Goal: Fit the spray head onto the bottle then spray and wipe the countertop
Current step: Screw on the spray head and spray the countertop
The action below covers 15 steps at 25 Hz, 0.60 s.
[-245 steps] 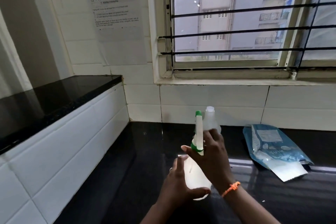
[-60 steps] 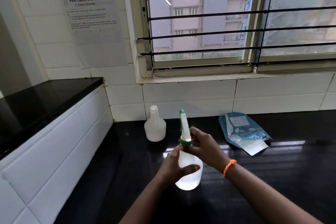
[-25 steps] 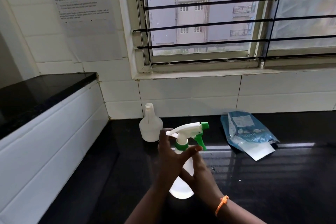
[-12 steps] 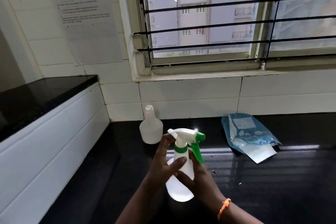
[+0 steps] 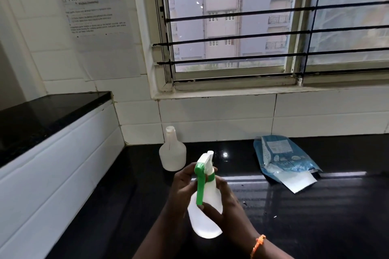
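I hold a translucent white spray bottle tilted above the black countertop. A white spray head with a green trigger and green collar sits on its neck, trigger side turned toward me. My left hand grips the neck and collar from the left. My right hand, with an orange wristband, wraps the bottle body from the right, thumb across the front.
A second white bottle with no spray head stands by the tiled back wall. A blue pouch with a white sheet poking out lies to the right. A raised black ledge runs along the left.
The spray head has turned on the neck: its nozzle pointed right before, and now the green trigger faces me. Both hands keep hold of the bottle.
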Each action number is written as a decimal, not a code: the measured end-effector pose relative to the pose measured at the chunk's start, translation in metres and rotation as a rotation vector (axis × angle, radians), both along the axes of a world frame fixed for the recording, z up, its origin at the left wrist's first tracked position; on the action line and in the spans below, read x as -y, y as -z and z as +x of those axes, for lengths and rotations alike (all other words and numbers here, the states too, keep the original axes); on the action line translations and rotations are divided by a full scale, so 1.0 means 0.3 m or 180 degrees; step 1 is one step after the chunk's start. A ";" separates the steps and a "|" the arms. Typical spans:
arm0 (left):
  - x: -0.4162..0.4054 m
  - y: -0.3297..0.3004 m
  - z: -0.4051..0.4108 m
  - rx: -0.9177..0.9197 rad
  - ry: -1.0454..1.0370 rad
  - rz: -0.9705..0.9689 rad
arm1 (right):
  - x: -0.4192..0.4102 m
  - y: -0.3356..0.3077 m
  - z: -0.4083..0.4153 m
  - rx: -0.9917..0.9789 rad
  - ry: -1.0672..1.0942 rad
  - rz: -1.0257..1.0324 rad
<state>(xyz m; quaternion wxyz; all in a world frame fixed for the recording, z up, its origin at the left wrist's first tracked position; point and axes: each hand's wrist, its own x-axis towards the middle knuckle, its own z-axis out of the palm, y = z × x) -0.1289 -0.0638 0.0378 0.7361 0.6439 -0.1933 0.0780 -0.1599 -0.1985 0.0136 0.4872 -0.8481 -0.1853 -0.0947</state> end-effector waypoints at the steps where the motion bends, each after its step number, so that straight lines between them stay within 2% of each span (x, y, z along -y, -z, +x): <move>1: -0.013 -0.003 0.006 -0.0116 0.0330 -0.0032 | 0.002 0.002 -0.003 -0.0026 -0.0050 0.0011; 3: -0.036 -0.009 0.006 -0.0157 0.0637 0.0113 | 0.015 -0.009 0.000 -0.0298 -0.0335 0.0328; 6: -0.074 0.016 -0.022 -0.0360 0.0652 0.0658 | 0.093 -0.067 0.048 -0.0796 -0.0801 0.1363; 8: -0.085 0.038 -0.042 -0.0587 0.0622 0.1096 | 0.146 -0.118 0.108 -0.0970 -0.1002 0.1369; 11: -0.074 0.056 -0.045 -0.0711 0.0589 0.1588 | 0.140 -0.194 0.181 -0.1484 -0.1829 0.1346; 15: -0.079 0.083 -0.032 -0.0759 0.0479 0.1731 | 0.080 -0.247 0.226 -0.1949 -0.2289 0.1093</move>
